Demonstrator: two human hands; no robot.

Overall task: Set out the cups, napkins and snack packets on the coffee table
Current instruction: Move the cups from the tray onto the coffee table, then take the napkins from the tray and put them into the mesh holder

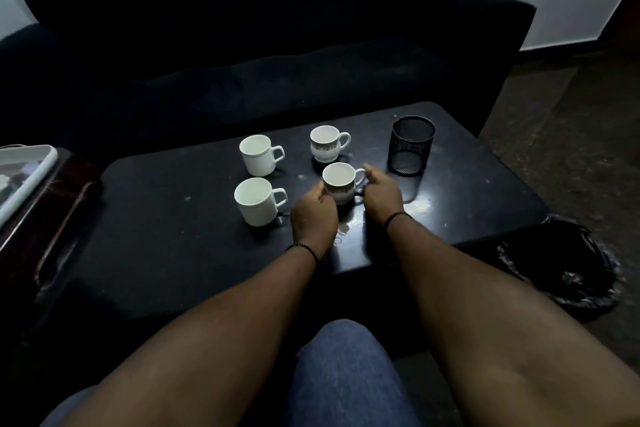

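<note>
**Four cups upright on the dark coffee table, both hands at the near right one**

Four cups stand in a two-by-two block on the dark coffee table (156, 218), all upright with mouths up, and every handle points to the right. The far plain white cup (258, 154) and the near plain white cup (256, 201) form the left column, straight-sided and taller than they are wide, so their long axis runs vertically. The far patterned cup (325, 144) and the near patterned cup (339, 182) form the right column; both are rounder, with a dark band of decoration around the belly.

Both hands are at the near patterned cup, which sits on the tabletop between them. The left hand (313, 215) is curled against the cup's left side, its fingers bent round the wall, and seems to grip it, though in the dim light the fingertips are hard to make out. The right hand (381, 194) lies at the cup's right side by the handle, thumb raised toward the rim; its fingers are tucked out of sight, so whether they hold the handle cannot be told. Each wrist carries a thin dark band.

Just right of the cups stands a black mesh holder (411, 146), upright. A dark sofa (242, 45) runs behind the table. A white tray (26, 173) rests on a side table at the left edge, and a black-lined bin (561, 263) sits on the floor to the right.
</note>
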